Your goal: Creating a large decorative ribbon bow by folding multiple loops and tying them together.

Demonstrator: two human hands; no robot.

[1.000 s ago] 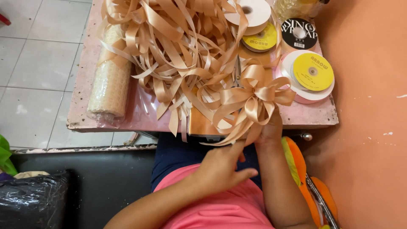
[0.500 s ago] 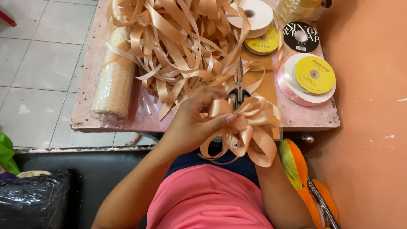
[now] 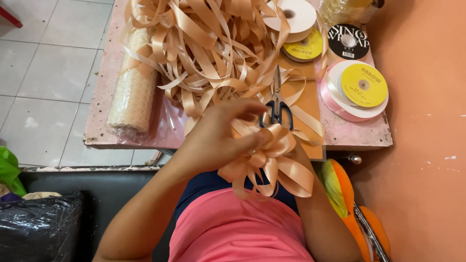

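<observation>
Pinching peach ribbon bow (image 3: 268, 162) with left hand (image 3: 221, 138), lower than before; right hand mostly hidden beneath, grip unclear; scissors (image 3: 277, 99) lay just beyond.

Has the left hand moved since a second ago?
Yes. The left hand rose from below the table edge, over the lap, up to the bow, and is now level with that edge, near the scissors.
</observation>
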